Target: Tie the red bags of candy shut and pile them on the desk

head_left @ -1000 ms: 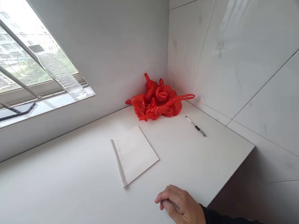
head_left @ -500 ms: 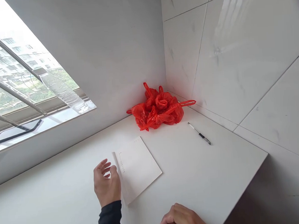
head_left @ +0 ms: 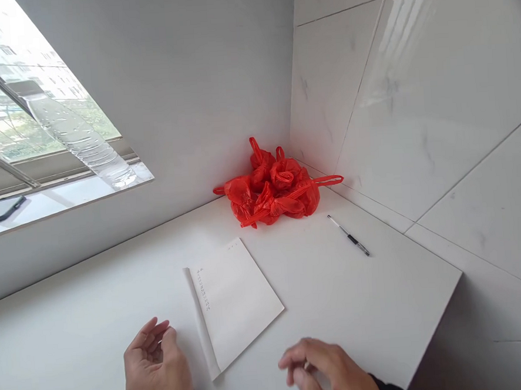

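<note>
A thin white booklet (head_left: 241,305) lies on the white table, with a narrow flap folded out along its left edge. Small rows of marks run beside that flap. My left hand (head_left: 156,366) hovers left of the booklet, apart from it, its fingers loosely curved with a gap to the thumb and nothing in them. Below the booklet's right corner is my right hand (head_left: 324,367), fingers bent and thumb apart, with no object visible in it. A clear pen with a black grip (head_left: 349,236) rests on the table to the right, touched by neither hand.
Crumpled red plastic bags (head_left: 278,188) sit in the corner against the walls. On the windowsill a clear water bottle (head_left: 80,138) leans on the bars, near a dark-edged flat object (head_left: 5,212). The table's right edge (head_left: 432,331) drops off beside the tiled wall.
My left hand has moved left and down, away from the booklet's edge. My right hand has risen further into view and its fingers have loosened. The view has shifted slightly.
</note>
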A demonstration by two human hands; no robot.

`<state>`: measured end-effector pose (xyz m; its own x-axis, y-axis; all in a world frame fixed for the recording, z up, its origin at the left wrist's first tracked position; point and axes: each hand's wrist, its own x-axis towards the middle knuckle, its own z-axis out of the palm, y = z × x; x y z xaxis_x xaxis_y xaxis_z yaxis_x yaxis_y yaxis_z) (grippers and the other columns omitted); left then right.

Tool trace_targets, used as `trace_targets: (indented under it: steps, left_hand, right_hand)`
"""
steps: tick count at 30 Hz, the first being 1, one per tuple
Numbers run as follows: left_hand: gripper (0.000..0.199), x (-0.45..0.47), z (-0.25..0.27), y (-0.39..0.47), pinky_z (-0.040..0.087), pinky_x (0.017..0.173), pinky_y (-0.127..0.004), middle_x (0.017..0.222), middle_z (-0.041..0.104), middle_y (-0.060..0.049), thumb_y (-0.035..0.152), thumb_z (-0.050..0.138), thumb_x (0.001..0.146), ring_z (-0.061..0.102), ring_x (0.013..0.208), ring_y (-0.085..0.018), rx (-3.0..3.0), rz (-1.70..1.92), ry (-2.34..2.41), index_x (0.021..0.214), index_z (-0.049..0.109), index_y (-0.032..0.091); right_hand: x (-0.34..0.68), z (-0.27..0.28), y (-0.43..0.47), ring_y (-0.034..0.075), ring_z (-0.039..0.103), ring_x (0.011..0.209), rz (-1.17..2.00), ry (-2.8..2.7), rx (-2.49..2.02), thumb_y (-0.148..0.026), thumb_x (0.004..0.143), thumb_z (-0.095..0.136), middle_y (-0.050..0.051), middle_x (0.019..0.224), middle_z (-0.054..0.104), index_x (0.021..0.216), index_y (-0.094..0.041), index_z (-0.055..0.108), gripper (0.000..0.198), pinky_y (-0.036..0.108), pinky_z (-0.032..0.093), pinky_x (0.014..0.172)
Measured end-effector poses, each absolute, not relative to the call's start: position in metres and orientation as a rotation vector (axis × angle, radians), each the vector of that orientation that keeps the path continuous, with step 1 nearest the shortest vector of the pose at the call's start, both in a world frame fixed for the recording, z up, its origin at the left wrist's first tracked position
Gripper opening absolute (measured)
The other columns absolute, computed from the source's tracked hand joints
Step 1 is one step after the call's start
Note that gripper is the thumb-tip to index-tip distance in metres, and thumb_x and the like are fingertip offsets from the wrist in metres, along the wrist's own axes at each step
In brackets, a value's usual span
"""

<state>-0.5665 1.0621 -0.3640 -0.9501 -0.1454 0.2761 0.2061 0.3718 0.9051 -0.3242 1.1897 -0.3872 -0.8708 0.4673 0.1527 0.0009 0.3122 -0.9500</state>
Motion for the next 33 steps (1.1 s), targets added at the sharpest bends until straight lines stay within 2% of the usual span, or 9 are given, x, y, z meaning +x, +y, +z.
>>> trace_targets:
  steps: [2,4,7,9,11,16,21,26,33]
  left_hand:
    - [0.041,-0.567,-0.365,1.06,0.05,0.102,-0.053,0.103,0.071,-0.006,0.027,0.069,0.075,0.067,0.101,-0.025,-0.046,-1.622,-2.316,0.116,0.068,0.021]
    - [0.04,-0.568,-0.367,1.059,0.051,0.102,-0.053,0.102,0.072,-0.005,0.026,0.068,0.076,0.067,0.1,-0.025,-0.043,-1.636,-2.303,0.116,0.068,0.021]
    - [0.04,-0.567,-0.367,1.057,0.051,0.102,-0.052,0.102,0.072,-0.005,0.025,0.066,0.076,0.068,0.1,-0.025,-0.041,-1.653,-2.302,0.115,0.068,0.021]
    - [0.04,-0.567,-0.367,1.057,0.052,0.101,-0.053,0.101,0.072,-0.005,0.024,0.066,0.075,0.068,0.101,-0.026,-0.037,-1.665,-2.314,0.115,0.068,0.022]
    - [0.039,-0.567,-0.366,1.057,0.051,0.101,-0.054,0.101,0.072,-0.005,0.023,0.066,0.075,0.068,0.102,-0.027,-0.033,-1.673,-2.324,0.114,0.068,0.022]
    - [0.04,-0.568,-0.367,1.053,0.051,0.102,-0.052,0.1,0.071,-0.004,0.021,0.064,0.074,0.067,0.1,-0.025,-0.049,-1.683,-2.311,0.114,0.067,0.022]
    - [0.036,-0.568,-0.368,1.05,0.051,0.1,-0.054,0.095,0.071,-0.004,0.018,0.063,0.073,0.068,0.095,-0.025,-0.074,-1.705,-2.281,0.109,0.068,0.021]
    - [0.03,-0.542,-0.35,1.055,0.055,0.095,-0.046,0.097,0.07,-0.005,0.022,0.062,0.081,0.069,0.091,-0.022,-0.112,-1.7,-2.085,0.11,0.068,0.018]
    - [0.026,-0.437,-0.32,1.063,0.054,0.096,-0.042,0.115,0.069,-0.006,0.032,0.062,0.093,0.066,0.108,-0.024,-0.792,-1.777,-2.246,0.117,0.067,0.025]
  right_hand:
    - [-0.344,-0.365,1.227,0.014,0.069,0.086,1.475,-2.165,-0.445,-0.021,0.098,0.051,-0.001,0.099,0.073,0.119,-0.028,0.064,0.026,0.023,0.056,0.08]
    - [-0.373,-0.347,1.273,0.013,0.067,0.08,1.22,-2.172,-0.568,-0.03,0.1,0.049,0.001,0.102,0.071,0.123,-0.025,0.06,0.026,0.024,0.056,0.075]
    - [-0.419,-0.336,1.34,0.016,0.064,0.076,1.035,-2.167,-0.694,-0.032,0.099,0.052,0.005,0.105,0.068,0.14,-0.018,0.047,0.044,0.031,0.055,0.078]
    - [-0.444,-0.336,1.373,0.018,0.063,0.075,0.947,-2.208,-0.758,-0.032,0.098,0.055,0.004,0.093,0.068,0.147,-0.015,0.041,0.053,0.036,0.054,0.082]
    - [-0.459,-0.339,1.393,0.019,0.064,0.076,0.877,-2.254,-0.824,-0.034,0.098,0.06,0.002,0.088,0.067,0.142,-0.015,0.047,0.049,0.039,0.054,0.082]
    - [-0.459,-0.347,1.4,0.017,0.065,0.082,0.802,-2.273,-0.914,-0.039,0.099,0.063,0.003,0.097,0.066,0.11,-0.015,0.064,0.027,0.037,0.056,0.078]
    - [-0.422,-0.34,1.374,0.016,0.063,0.071,0.884,-2.182,-0.808,-0.035,0.099,0.06,0.0,0.08,0.065,0.101,-0.016,0.061,0.019,0.036,0.054,0.077]
    - [-0.361,-0.322,1.33,0.018,0.063,0.074,1.058,-2.129,-0.652,-0.042,0.099,0.053,0.001,0.08,0.065,0.099,-0.021,0.056,0.021,0.032,0.053,0.071]
    - [-0.278,-0.312,1.254,0.015,0.058,0.073,1.536,-2.135,-0.568,-0.043,0.102,0.051,0.0,0.081,0.06,0.098,-0.024,0.055,0.021,0.027,0.053,0.065]
